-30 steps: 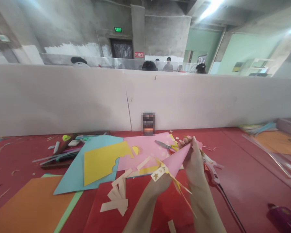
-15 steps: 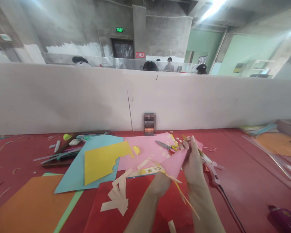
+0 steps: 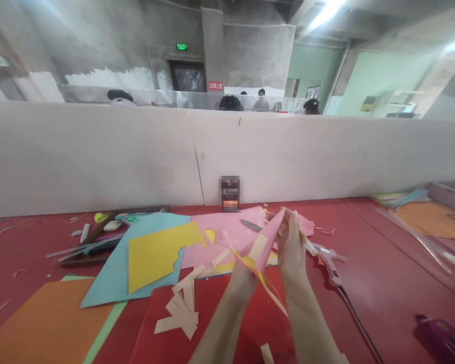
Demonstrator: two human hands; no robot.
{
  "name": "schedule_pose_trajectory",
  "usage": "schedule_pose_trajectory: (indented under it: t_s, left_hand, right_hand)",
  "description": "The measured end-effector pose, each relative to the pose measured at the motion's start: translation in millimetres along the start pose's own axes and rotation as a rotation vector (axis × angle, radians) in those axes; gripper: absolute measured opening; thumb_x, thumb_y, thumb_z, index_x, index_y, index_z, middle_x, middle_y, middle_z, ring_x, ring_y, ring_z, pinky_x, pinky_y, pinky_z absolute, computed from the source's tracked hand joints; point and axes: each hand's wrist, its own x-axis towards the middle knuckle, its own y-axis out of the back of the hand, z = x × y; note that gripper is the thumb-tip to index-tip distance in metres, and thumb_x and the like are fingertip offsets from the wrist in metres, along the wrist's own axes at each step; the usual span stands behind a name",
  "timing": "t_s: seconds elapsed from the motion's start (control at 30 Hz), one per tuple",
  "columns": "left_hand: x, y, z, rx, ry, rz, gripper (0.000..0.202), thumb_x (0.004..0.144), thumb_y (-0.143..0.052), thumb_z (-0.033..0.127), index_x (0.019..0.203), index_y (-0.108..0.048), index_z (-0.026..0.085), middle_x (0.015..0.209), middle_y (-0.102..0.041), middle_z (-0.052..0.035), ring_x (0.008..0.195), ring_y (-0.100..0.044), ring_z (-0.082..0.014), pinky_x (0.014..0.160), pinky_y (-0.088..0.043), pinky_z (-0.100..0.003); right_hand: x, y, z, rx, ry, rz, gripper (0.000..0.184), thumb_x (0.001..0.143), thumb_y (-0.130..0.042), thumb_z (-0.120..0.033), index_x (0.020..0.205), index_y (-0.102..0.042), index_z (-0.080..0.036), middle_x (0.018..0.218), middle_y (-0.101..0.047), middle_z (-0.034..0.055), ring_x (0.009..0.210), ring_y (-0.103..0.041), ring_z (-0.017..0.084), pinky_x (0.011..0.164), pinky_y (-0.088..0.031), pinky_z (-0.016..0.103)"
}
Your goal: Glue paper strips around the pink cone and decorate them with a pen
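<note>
A folded piece of pink paper (image 3: pixel 270 247) is held up between both hands, tilted, with a pale strip (image 3: pixel 258 246) along its face. My left hand (image 3: pixel 245 277) is closed round its lower end, its fingers mostly hidden behind the paper. Yellow and pale thin strips (image 3: pixel 267 287) trail from that end past my left wrist. My right hand (image 3: pixel 292 245) grips the paper's upper right edge, fingers bent. Just behind the paper lie scissors (image 3: pixel 251 225), partly covered, on a flat pink sheet (image 3: pixel 222 225). Right of my right hand rests a pink glue gun (image 3: pixel 329 265).
Blue paper (image 3: pixel 109 280) and a cut yellow sheet (image 3: pixel 157 255) lie left. Pale paper strips (image 3: pixel 182 319) are scattered over red card (image 3: pixel 212 338). Orange paper (image 3: pixel 41 318) is at the front left, a purple tool (image 3: pixel 443 336) front right. A white partition (image 3: pixel 98 156) stands behind.
The pink paper has been turned more upright, and its face with the pale strip now shows. Both hands have shifted slightly left in view. The paper now covers more of the scissors.
</note>
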Motion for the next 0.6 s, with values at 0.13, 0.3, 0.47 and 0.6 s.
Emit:
schedule_pose_trajectory:
  t_s: [0.13,0.3,0.47,0.6]
  left_hand:
    - [4.7,6.8,15.5,-0.149,-0.06,0.118,0.03,0.061,-0.067,0.019,0.09,-0.067,0.021,0.072,-0.07,-0.0015,0.079,-0.065,-0.0227,0.074,-0.052,-0.032]
    - [10.8,22.6,22.7,-0.212,-0.042,0.164,0.031,0.068,-0.058,0.018,0.098,-0.066,0.021,0.067,-0.07,-0.0011,0.066,-0.066,-0.0184,0.067,-0.053,-0.027]
    - [12.2,29.4,19.6,-0.309,0.021,0.151,0.035,0.074,-0.054,0.02,0.108,-0.061,0.02,0.083,-0.07,-0.0052,0.083,-0.066,-0.0212,0.067,-0.054,-0.026]
    - [10.9,33.4,24.1,-0.35,0.06,0.085,0.036,0.077,-0.054,0.027,0.112,-0.059,0.017,0.081,-0.068,-0.0057,0.082,-0.066,-0.0218,0.07,-0.054,-0.028]
  right_hand:
    - [-6.6,-1.8,-0.5,-0.222,0.178,-0.011,0.042,0.085,-0.042,-0.051,0.111,-0.053,-0.02,0.096,-0.066,0.0061,0.087,-0.063,0.017,0.074,-0.048,0.031]
    - [-16.4,-11.5,-1.6,-0.262,0.25,-0.026,0.043,0.086,-0.041,-0.048,0.109,-0.058,-0.017,0.096,-0.066,0.008,0.086,-0.062,0.018,0.078,-0.047,0.034]
    - [-36.9,-25.5,0.8,-0.241,0.277,-0.2,0.031,0.086,-0.045,-0.042,0.084,-0.064,-0.017,0.058,-0.056,-0.0023,0.062,-0.057,0.013,0.067,-0.046,0.029]
    - [-47.9,-32.2,4.7,-0.343,0.272,-0.34,0.017,0.085,-0.05,-0.035,0.082,-0.057,-0.019,0.049,-0.048,-0.0075,0.047,-0.048,0.009,0.053,-0.042,0.023]
